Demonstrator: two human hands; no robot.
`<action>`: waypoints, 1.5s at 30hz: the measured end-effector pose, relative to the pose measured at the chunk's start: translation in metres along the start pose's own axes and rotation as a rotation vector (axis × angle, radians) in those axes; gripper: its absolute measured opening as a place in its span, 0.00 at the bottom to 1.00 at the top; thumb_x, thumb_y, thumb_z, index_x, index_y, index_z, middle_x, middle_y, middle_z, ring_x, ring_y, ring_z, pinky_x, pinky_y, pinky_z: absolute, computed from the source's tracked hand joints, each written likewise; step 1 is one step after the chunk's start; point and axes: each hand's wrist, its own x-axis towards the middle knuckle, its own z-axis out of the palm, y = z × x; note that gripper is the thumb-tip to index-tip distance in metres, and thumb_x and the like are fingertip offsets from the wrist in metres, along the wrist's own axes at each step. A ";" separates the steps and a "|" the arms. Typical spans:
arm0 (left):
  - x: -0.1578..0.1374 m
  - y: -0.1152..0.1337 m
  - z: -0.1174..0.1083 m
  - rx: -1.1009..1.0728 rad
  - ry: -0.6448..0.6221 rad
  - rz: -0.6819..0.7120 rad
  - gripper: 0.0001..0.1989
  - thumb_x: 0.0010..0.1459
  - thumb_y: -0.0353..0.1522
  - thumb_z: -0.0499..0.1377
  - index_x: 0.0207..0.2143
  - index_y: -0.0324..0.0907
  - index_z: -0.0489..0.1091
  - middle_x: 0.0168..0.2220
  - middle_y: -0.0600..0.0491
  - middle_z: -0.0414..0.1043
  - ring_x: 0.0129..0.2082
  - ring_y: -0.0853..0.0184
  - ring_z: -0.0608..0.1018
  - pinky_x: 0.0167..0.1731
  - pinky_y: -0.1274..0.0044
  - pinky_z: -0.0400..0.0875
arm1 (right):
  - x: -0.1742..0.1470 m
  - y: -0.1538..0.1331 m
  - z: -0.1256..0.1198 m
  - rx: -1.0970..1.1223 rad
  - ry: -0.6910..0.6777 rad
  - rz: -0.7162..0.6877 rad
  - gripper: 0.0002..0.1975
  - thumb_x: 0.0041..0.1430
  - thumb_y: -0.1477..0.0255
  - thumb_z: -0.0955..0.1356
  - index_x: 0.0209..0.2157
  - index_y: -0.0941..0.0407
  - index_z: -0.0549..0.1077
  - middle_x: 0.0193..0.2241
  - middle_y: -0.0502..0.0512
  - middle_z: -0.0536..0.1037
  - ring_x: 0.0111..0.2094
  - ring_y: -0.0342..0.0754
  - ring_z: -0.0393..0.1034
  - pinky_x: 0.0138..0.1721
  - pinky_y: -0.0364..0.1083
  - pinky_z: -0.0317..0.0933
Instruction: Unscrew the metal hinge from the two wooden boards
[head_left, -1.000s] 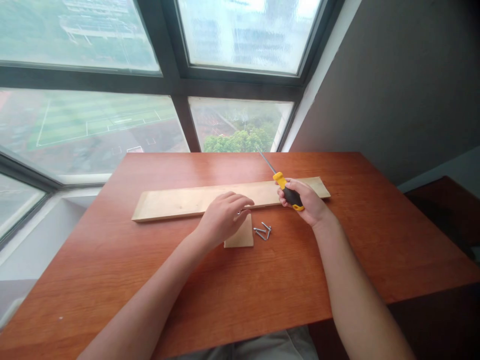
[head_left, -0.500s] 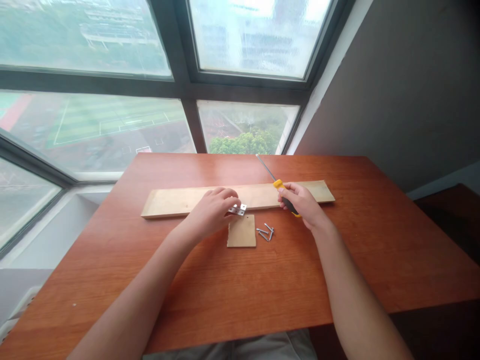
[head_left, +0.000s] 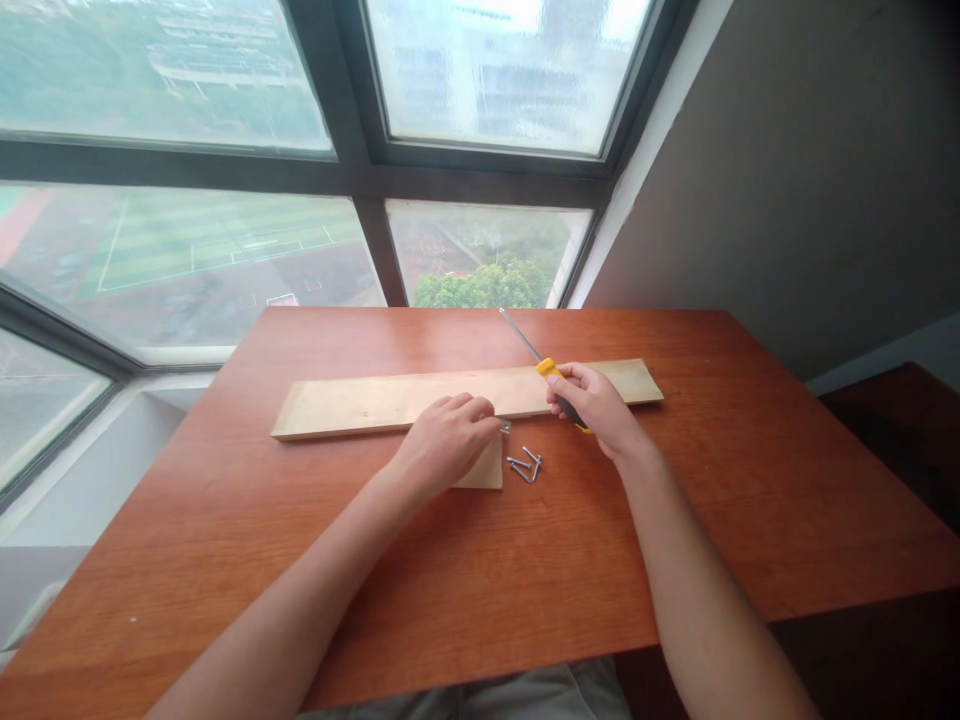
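Note:
My left hand (head_left: 450, 440) is curled over the near edge of the long board, fingers closed on a silver metal hinge (head_left: 505, 427); only a bit of it shows past the fingertips. Beneath that hand lies a small square wooden piece (head_left: 487, 472), partly covered. My right hand (head_left: 592, 400) grips a screwdriver (head_left: 547, 368) with a yellow and black handle, its shaft pointing up and left, away from me. The long pale wooden board (head_left: 337, 405) lies crosswise behind both hands. Several screws (head_left: 527, 464) lie loose just right of the square piece.
All of this rests on a reddish-brown wooden table (head_left: 510, 570). Windows with dark frames (head_left: 480, 180) rise behind its far edge, and a grey wall (head_left: 787, 200) slants up at the right.
My left hand has shifted slightly right and closer to me, over the square piece, now hiding most of the hinge. The right hand still holds the screwdriver; the view has turned slightly.

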 end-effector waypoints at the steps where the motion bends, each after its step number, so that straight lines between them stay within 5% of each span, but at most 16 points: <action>1: 0.001 0.005 0.003 -0.024 -0.003 0.004 0.09 0.66 0.30 0.52 0.36 0.42 0.72 0.41 0.49 0.74 0.36 0.65 0.73 0.36 0.73 0.69 | 0.000 0.000 0.000 -0.002 -0.001 0.000 0.19 0.52 0.55 0.71 0.36 0.56 0.70 0.25 0.48 0.74 0.23 0.40 0.65 0.26 0.42 0.60; 7: 0.003 0.012 0.014 -0.182 0.024 0.052 0.09 0.66 0.29 0.52 0.44 0.42 0.71 0.45 0.48 0.74 0.42 0.64 0.75 0.42 0.72 0.70 | -0.001 -0.001 -0.001 -0.011 0.004 -0.003 0.18 0.53 0.57 0.71 0.36 0.56 0.70 0.26 0.48 0.74 0.23 0.39 0.65 0.26 0.41 0.60; 11: -0.001 0.002 0.011 -0.106 0.126 -0.057 0.11 0.65 0.30 0.51 0.47 0.43 0.69 0.50 0.47 0.73 0.49 0.59 0.73 0.50 0.66 0.67 | 0.002 0.001 -0.004 -0.027 0.035 -0.001 0.14 0.54 0.61 0.70 0.35 0.56 0.69 0.26 0.48 0.74 0.23 0.40 0.66 0.26 0.41 0.61; 17: -0.009 -0.021 0.010 0.049 0.068 -0.242 0.19 0.65 0.39 0.52 0.56 0.45 0.64 0.62 0.41 0.62 0.62 0.49 0.63 0.58 0.56 0.57 | -0.006 0.013 -0.011 -0.142 0.137 0.006 0.10 0.61 0.66 0.69 0.39 0.59 0.70 0.27 0.46 0.73 0.24 0.39 0.66 0.27 0.41 0.63; 28: -0.028 -0.058 0.004 0.108 0.041 -0.331 0.21 0.67 0.43 0.48 0.58 0.47 0.64 0.62 0.43 0.62 0.60 0.51 0.64 0.58 0.56 0.58 | -0.020 0.047 -0.018 -0.334 0.166 -0.046 0.14 0.65 0.62 0.66 0.42 0.60 0.71 0.30 0.48 0.73 0.25 0.39 0.67 0.28 0.42 0.66; 37: -0.065 -0.115 -0.011 0.182 -0.037 -0.469 0.25 0.68 0.45 0.45 0.61 0.44 0.62 0.63 0.41 0.60 0.62 0.50 0.63 0.60 0.57 0.55 | -0.027 0.040 -0.009 -0.492 0.159 -0.103 0.14 0.65 0.61 0.66 0.41 0.59 0.72 0.28 0.48 0.74 0.28 0.41 0.70 0.35 0.46 0.68; 45: -0.069 -0.138 -0.022 0.151 -0.020 -0.539 0.26 0.69 0.44 0.44 0.61 0.39 0.63 0.63 0.41 0.60 0.60 0.48 0.64 0.58 0.55 0.56 | -0.027 0.038 -0.005 -0.532 0.164 -0.127 0.12 0.63 0.65 0.68 0.41 0.59 0.73 0.33 0.51 0.77 0.34 0.44 0.73 0.41 0.50 0.68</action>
